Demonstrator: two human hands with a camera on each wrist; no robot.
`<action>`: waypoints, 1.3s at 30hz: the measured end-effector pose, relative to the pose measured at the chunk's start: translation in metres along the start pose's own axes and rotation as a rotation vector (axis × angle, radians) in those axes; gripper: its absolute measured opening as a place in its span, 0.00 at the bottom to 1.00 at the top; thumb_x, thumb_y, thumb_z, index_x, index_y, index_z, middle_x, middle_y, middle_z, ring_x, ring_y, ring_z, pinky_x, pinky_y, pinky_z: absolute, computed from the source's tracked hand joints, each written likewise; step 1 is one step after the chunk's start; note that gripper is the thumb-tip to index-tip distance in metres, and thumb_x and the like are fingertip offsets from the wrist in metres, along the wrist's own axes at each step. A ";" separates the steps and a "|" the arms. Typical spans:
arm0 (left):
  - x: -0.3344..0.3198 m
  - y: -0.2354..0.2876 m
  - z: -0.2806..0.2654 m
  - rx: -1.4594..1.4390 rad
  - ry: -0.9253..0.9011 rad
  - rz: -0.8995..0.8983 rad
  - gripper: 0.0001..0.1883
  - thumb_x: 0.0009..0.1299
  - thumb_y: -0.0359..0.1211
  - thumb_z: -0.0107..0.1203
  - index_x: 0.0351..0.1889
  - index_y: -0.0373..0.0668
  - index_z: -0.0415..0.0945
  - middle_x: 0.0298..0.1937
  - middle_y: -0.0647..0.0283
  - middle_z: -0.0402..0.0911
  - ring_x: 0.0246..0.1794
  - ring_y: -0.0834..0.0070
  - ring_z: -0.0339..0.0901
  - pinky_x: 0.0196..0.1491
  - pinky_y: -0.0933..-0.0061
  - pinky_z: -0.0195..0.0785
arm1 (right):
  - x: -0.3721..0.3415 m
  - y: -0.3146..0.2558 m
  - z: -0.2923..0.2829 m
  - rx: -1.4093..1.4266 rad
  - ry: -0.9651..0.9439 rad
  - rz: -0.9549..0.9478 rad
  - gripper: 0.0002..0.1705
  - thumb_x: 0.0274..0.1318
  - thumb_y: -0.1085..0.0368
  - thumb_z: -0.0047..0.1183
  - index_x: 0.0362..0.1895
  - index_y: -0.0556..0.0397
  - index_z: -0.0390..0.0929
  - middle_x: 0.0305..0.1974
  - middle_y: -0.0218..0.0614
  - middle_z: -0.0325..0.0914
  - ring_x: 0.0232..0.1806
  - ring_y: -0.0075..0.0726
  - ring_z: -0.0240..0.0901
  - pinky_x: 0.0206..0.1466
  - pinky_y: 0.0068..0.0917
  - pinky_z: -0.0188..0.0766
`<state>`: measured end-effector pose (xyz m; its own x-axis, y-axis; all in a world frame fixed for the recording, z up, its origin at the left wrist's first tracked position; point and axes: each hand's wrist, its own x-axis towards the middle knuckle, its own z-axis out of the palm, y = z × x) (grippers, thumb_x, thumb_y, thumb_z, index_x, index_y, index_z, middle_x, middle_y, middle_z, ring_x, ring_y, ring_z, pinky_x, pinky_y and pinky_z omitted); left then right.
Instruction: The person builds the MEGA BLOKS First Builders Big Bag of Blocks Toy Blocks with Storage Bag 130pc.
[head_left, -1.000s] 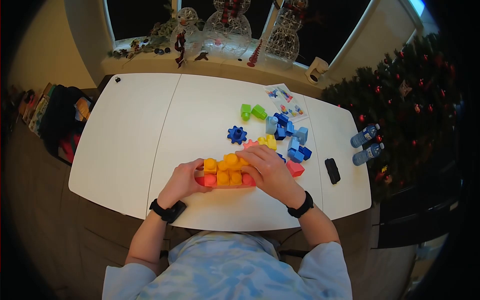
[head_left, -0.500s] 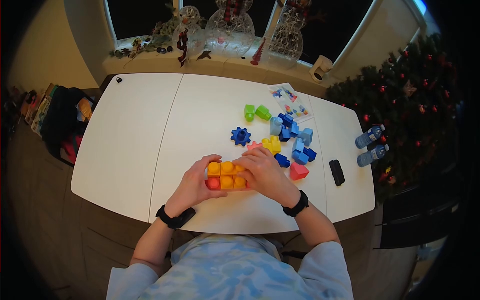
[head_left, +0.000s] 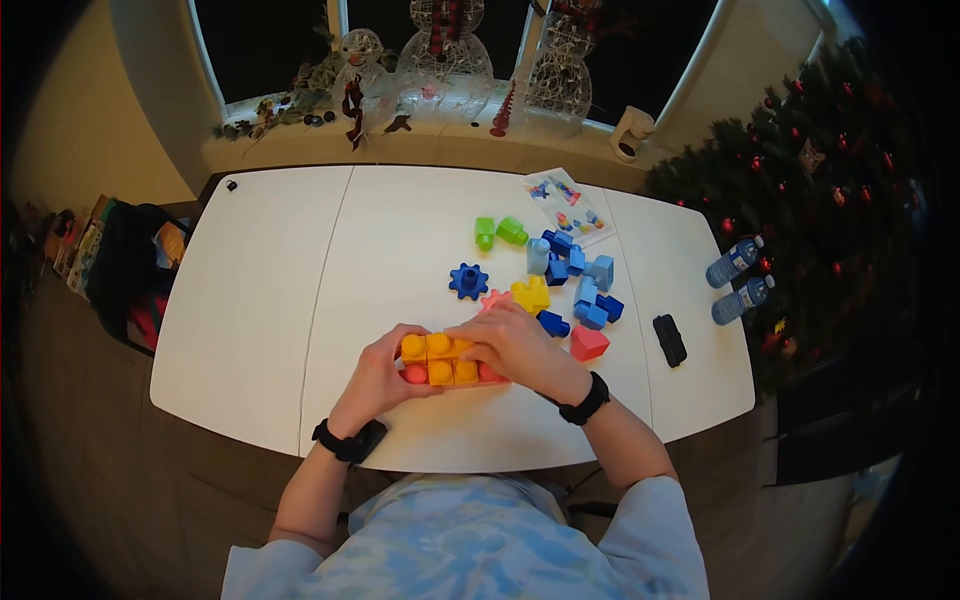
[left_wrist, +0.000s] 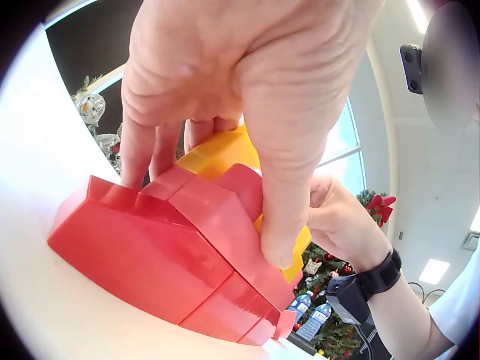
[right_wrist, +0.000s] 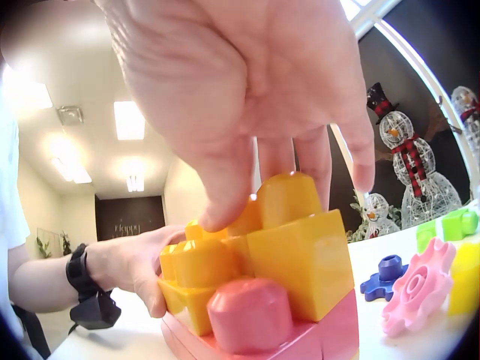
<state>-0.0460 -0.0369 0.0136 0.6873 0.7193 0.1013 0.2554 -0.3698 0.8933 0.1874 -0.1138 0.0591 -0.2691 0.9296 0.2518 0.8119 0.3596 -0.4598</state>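
Observation:
A low build of toy blocks lies near the middle of the white table (head_left: pixel 250 300). Its red base (left_wrist: pixel 142 255) shows best in the left wrist view, and orange blocks (head_left: pixel 440 372) with round studs sit on top. My left hand (head_left: pixel 378 372) holds the build's left end, thumb along the near side and fingers behind. At the right end, my right hand (head_left: pixel 520 345) grips the orange block (right_wrist: pixel 304 255), thumb at the near studs and fingers on the far side. A pink round stud (right_wrist: pixel 250 315) shows below it.
Past the right hand lie a pink gear (right_wrist: pixel 420 289), a yellow block (head_left: pixel 532 293), a blue gear (head_left: pixel 469 281), green blocks (head_left: pixel 485 232) and several blue blocks (head_left: pixel 590 290). Farther right are a red block (head_left: pixel 589 343), a black case (head_left: pixel 669 340) and two water bottles (head_left: pixel 735 262). A picture sheet (head_left: pixel 570 205) lies behind.
The orange block under my right hand went from sitting askew to lying level with the others. My left hand shifted, its thumb now reaching along the near side.

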 end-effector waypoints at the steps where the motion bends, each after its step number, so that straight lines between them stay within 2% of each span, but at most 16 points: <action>1: 0.000 0.001 -0.001 -0.007 -0.007 -0.015 0.38 0.49 0.27 0.82 0.58 0.39 0.73 0.50 0.59 0.83 0.49 0.73 0.83 0.56 0.68 0.80 | 0.001 0.000 -0.006 -0.003 0.015 0.000 0.17 0.59 0.63 0.64 0.53 0.50 0.85 0.42 0.39 0.87 0.50 0.44 0.81 0.67 0.48 0.68; 3: 0.001 0.001 -0.001 0.002 -0.010 0.007 0.39 0.49 0.27 0.82 0.58 0.39 0.73 0.50 0.60 0.83 0.49 0.73 0.83 0.56 0.69 0.80 | 0.003 0.003 -0.026 0.164 0.054 0.252 0.18 0.61 0.60 0.64 0.54 0.49 0.85 0.42 0.40 0.87 0.52 0.45 0.81 0.58 0.46 0.76; 4: 0.000 0.002 -0.001 0.000 -0.010 0.016 0.39 0.49 0.27 0.82 0.58 0.39 0.72 0.50 0.60 0.83 0.49 0.74 0.83 0.56 0.69 0.80 | 0.005 0.011 -0.035 0.166 0.062 0.247 0.18 0.61 0.60 0.64 0.54 0.49 0.85 0.42 0.40 0.87 0.52 0.45 0.81 0.58 0.46 0.76; 6: -0.001 0.005 -0.003 -0.004 -0.017 -0.005 0.38 0.49 0.28 0.81 0.58 0.39 0.73 0.50 0.58 0.83 0.50 0.70 0.83 0.57 0.68 0.79 | 0.005 0.036 -0.045 0.024 0.218 0.489 0.20 0.59 0.59 0.66 0.55 0.47 0.85 0.47 0.42 0.86 0.54 0.48 0.80 0.52 0.45 0.79; 7: -0.001 0.006 -0.003 -0.014 -0.025 -0.028 0.37 0.50 0.28 0.80 0.58 0.39 0.73 0.50 0.56 0.84 0.51 0.67 0.83 0.58 0.66 0.78 | 0.000 0.053 -0.041 0.026 0.228 0.487 0.20 0.59 0.59 0.66 0.55 0.47 0.85 0.47 0.42 0.86 0.54 0.48 0.80 0.52 0.45 0.79; 9: -0.001 0.004 -0.002 0.000 -0.030 -0.007 0.37 0.50 0.29 0.81 0.58 0.39 0.73 0.50 0.56 0.83 0.51 0.67 0.83 0.58 0.67 0.78 | -0.001 0.081 -0.035 -0.268 0.077 0.486 0.25 0.54 0.59 0.69 0.57 0.48 0.84 0.53 0.43 0.84 0.58 0.49 0.77 0.56 0.45 0.78; 10: 0.001 0.003 -0.002 0.003 -0.033 0.003 0.37 0.50 0.29 0.81 0.58 0.39 0.72 0.50 0.56 0.83 0.51 0.67 0.83 0.58 0.67 0.78 | -0.005 0.086 -0.034 -0.254 0.005 0.444 0.31 0.47 0.63 0.72 0.59 0.49 0.82 0.55 0.42 0.82 0.61 0.51 0.75 0.60 0.45 0.77; 13: 0.002 0.002 -0.004 0.015 -0.046 0.003 0.38 0.50 0.29 0.81 0.58 0.39 0.72 0.50 0.55 0.83 0.50 0.66 0.83 0.58 0.67 0.78 | -0.008 0.097 -0.023 -0.209 -0.089 0.253 0.35 0.42 0.68 0.72 0.60 0.52 0.81 0.54 0.41 0.82 0.63 0.50 0.73 0.65 0.43 0.73; 17: 0.001 0.001 -0.003 0.012 -0.047 -0.019 0.38 0.50 0.30 0.81 0.58 0.41 0.72 0.49 0.54 0.84 0.50 0.63 0.84 0.57 0.66 0.78 | -0.004 0.120 -0.003 -0.232 -0.117 0.272 0.39 0.37 0.72 0.73 0.61 0.53 0.80 0.55 0.41 0.81 0.63 0.50 0.73 0.67 0.41 0.71; 19: 0.002 -0.004 -0.003 0.029 -0.039 0.026 0.39 0.50 0.29 0.82 0.59 0.40 0.71 0.50 0.60 0.82 0.50 0.72 0.81 0.57 0.68 0.78 | -0.001 0.121 -0.005 -0.194 -0.172 0.289 0.41 0.34 0.71 0.75 0.61 0.55 0.79 0.57 0.44 0.80 0.64 0.50 0.72 0.67 0.40 0.71; 22: 0.000 -0.002 -0.001 0.063 -0.029 0.007 0.39 0.50 0.29 0.82 0.59 0.41 0.71 0.51 0.59 0.82 0.50 0.71 0.81 0.57 0.68 0.79 | -0.001 0.110 -0.011 -0.217 -0.138 0.357 0.44 0.30 0.69 0.77 0.61 0.56 0.79 0.55 0.46 0.79 0.63 0.51 0.72 0.67 0.40 0.71; 26: 0.001 -0.006 0.001 0.052 -0.023 0.014 0.39 0.50 0.30 0.82 0.59 0.41 0.71 0.51 0.59 0.82 0.50 0.71 0.81 0.57 0.67 0.79 | -0.007 0.114 -0.009 -0.228 -0.124 0.318 0.44 0.29 0.68 0.78 0.60 0.56 0.80 0.53 0.46 0.79 0.61 0.52 0.72 0.66 0.40 0.70; 32: 0.006 0.001 0.001 0.032 -0.029 -0.015 0.40 0.50 0.31 0.83 0.60 0.41 0.70 0.53 0.58 0.81 0.53 0.70 0.81 0.61 0.66 0.78 | -0.004 0.113 -0.009 -0.201 -0.120 0.328 0.36 0.28 0.67 0.79 0.50 0.57 0.80 0.48 0.42 0.80 0.60 0.52 0.71 0.65 0.40 0.69; 35: 0.003 0.004 -0.004 -0.078 -0.062 -0.036 0.41 0.53 0.31 0.81 0.64 0.41 0.70 0.58 0.59 0.81 0.60 0.70 0.79 0.66 0.66 0.73 | -0.002 0.107 -0.015 -0.235 -0.104 0.310 0.32 0.31 0.66 0.78 0.46 0.55 0.80 0.47 0.43 0.80 0.59 0.52 0.73 0.63 0.41 0.70; 37: 0.005 -0.005 -0.009 -0.369 -0.084 -0.004 0.38 0.61 0.29 0.76 0.69 0.42 0.69 0.63 0.60 0.79 0.67 0.69 0.76 0.71 0.66 0.69 | -0.002 0.118 -0.016 -0.117 -0.095 0.321 0.28 0.36 0.67 0.77 0.47 0.53 0.81 0.48 0.45 0.80 0.55 0.53 0.76 0.60 0.42 0.72; 39: 0.007 -0.007 -0.015 -0.405 -0.101 -0.016 0.34 0.65 0.28 0.72 0.69 0.41 0.69 0.65 0.60 0.79 0.67 0.69 0.75 0.71 0.66 0.68 | -0.006 0.119 -0.021 -0.112 -0.041 0.310 0.27 0.40 0.69 0.75 0.49 0.54 0.81 0.48 0.45 0.81 0.53 0.53 0.77 0.59 0.41 0.73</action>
<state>-0.0529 -0.0208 0.0144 0.7541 0.6540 0.0604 -0.0075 -0.0835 0.9965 0.2970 -0.0783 0.0209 -0.0187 0.9967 0.0785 0.9098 0.0495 -0.4121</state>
